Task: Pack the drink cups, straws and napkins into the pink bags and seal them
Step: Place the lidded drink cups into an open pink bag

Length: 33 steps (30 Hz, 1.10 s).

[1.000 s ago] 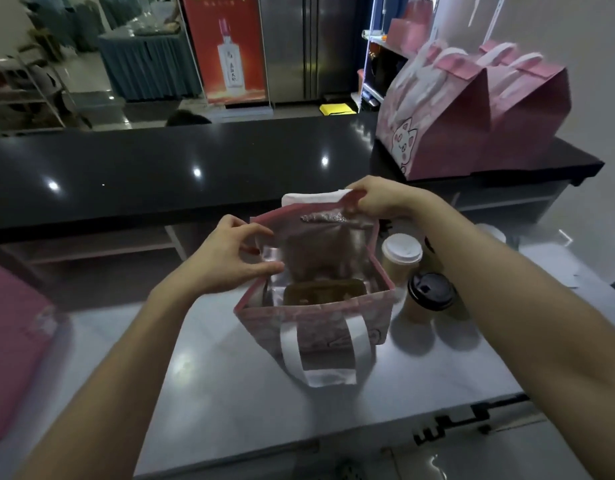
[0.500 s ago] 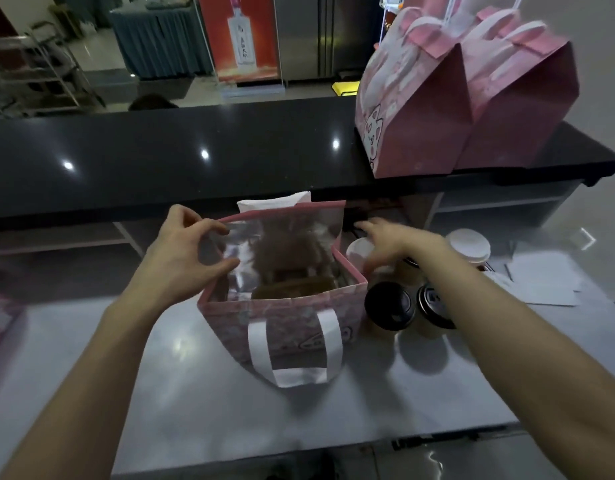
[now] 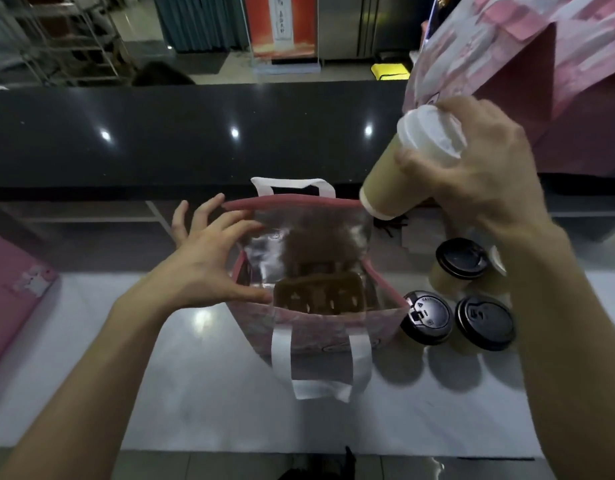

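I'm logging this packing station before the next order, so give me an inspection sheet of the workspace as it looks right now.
Surface: pale glossy counter below a raised black ledge.
Job's things: open pink bag, foil-lined, brown cup carrier inside; white-lidded cup tilted in the air; three black-lidded cups standing right of the bag.
Clutter: closed pink bags on the ledge; another pink bag at the left edge.
Grips: left hand spread open at the bag's left rim; right hand holds the white-lidded cup.
Cables: nothing seen.
Surroundings: red poster, metal racks, steel doors behind.
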Each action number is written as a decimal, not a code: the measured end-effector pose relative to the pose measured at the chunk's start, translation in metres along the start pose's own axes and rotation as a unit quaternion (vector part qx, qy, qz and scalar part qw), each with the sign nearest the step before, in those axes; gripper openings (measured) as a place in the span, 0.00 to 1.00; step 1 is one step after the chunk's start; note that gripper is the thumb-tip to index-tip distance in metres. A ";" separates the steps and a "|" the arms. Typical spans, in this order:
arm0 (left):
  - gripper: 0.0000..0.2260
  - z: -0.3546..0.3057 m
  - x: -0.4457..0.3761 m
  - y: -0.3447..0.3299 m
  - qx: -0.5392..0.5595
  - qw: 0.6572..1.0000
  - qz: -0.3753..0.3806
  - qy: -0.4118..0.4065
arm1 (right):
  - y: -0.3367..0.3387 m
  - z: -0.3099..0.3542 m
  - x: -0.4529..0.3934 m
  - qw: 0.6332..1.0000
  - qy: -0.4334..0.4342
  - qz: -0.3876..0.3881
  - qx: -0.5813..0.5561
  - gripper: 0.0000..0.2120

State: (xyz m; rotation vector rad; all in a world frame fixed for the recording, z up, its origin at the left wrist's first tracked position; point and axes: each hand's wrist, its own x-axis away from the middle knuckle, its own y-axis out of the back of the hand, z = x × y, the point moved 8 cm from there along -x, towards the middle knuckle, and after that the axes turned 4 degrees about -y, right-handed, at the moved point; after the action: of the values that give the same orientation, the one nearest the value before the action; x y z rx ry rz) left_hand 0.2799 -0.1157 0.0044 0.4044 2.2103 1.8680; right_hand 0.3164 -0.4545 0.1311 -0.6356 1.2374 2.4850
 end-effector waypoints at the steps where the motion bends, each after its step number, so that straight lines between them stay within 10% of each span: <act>1: 0.56 0.001 -0.001 -0.003 0.008 1.000 0.009 -0.005 | 0.004 0.015 0.002 0.999 0.015 0.023 -0.022 0.36; 11: 0.67 0.006 -0.002 -0.027 0.061 0.996 0.037 -0.055 | -0.155 0.075 0.074 0.861 0.132 0.474 0.127 0.41; 22: 0.69 0.001 -0.001 -0.028 0.052 0.993 0.028 -0.104 | -0.267 0.053 0.100 0.767 0.192 0.544 0.281 0.44; 33: 0.49 -0.004 0.000 0.002 0.033 0.996 -0.021 -0.076 | -0.242 0.070 0.088 0.799 0.145 0.536 0.232 0.43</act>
State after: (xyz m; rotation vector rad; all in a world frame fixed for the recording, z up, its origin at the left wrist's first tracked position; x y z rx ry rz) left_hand 0.2792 -0.1190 0.0067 0.4911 2.1663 1.6887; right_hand 0.3297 -0.2500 -0.0399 -0.1544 2.8294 2.6365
